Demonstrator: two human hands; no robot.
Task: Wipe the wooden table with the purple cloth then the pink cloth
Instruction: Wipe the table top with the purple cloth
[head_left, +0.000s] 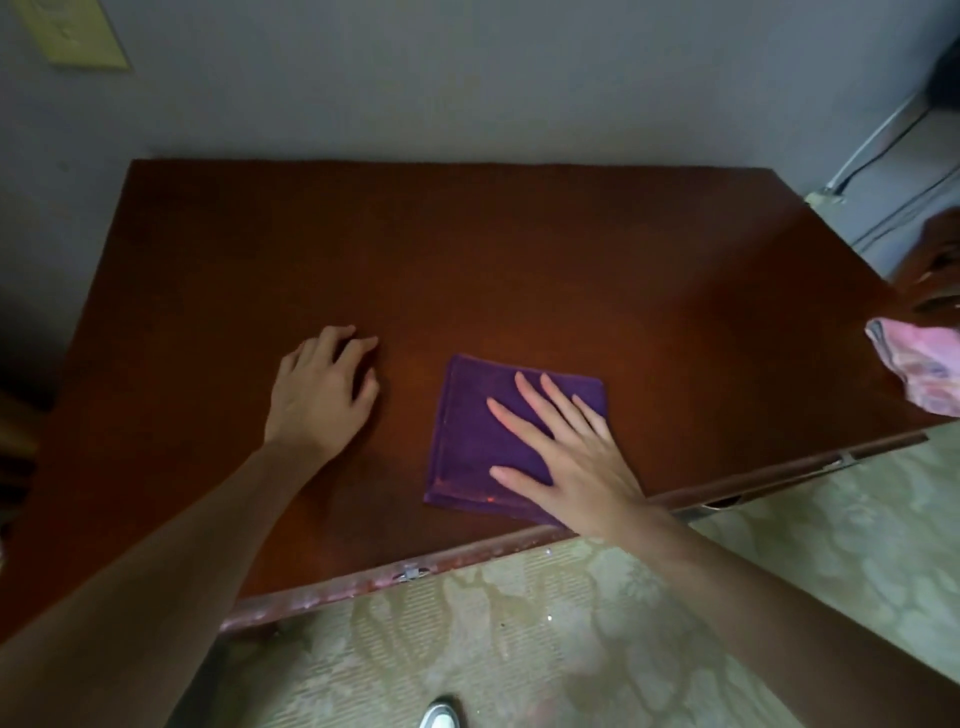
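- Right hand (576, 457) presses flat, fingers spread, on the folded purple cloth (478, 441).
- Left hand (322, 389) rests on the wooden table (467, 249), fingers loosely bent, holding nothing.
- Pink cloth (919, 369) lies far right of the right hand.

pink cloth (924, 371) cut off by right edge, purple cloth (478, 431) partly under right hand (571, 457) — shoe (440, 716) cropped at bottom

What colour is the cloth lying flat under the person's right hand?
Purple: the folded purple cloth under the right hand, seen in the head view.
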